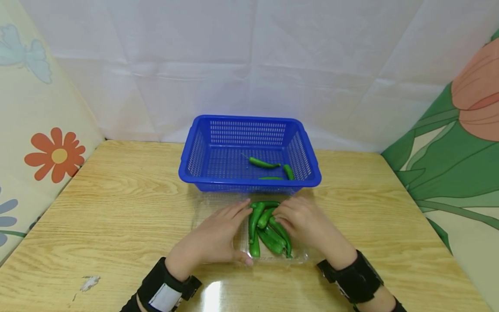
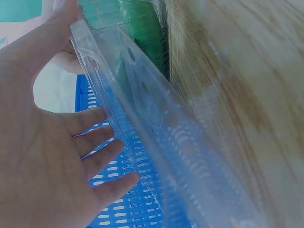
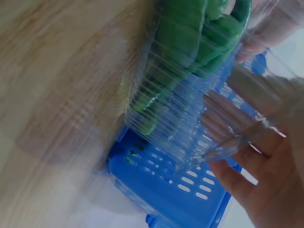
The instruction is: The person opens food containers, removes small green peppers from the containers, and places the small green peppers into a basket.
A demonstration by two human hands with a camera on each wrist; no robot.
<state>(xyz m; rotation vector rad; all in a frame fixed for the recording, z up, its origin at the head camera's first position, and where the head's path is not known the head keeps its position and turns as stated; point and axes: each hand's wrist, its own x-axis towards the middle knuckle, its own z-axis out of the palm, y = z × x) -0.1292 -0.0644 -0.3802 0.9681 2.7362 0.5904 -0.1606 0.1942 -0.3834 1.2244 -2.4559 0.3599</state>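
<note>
A clear plastic clamshell box (image 1: 302, 255) lies unfolded on the table, its right half holding several green chili peppers (image 1: 271, 239). My left hand (image 1: 218, 232) reaches over the box's left side with straight fingers. Its fingertips are at the peppers and its thumb is by the near rim. From the right, my right hand (image 1: 306, 221) reaches over the other wall. Its fingers curl at the upper end of a pepper (image 1: 266, 218) and pinch it, partly covering it. In the right wrist view, the ribbed clear wall (image 3: 190, 128) stands between the camera and the peppers.
A blue slotted basket (image 1: 249, 119) stands just behind the box, with a few green chili peppers (image 1: 264, 163) on its floor. The wooden table (image 1: 136, 208) meets a white cloth (image 1: 249, 65) at the back. Printed panels stand on both sides.
</note>
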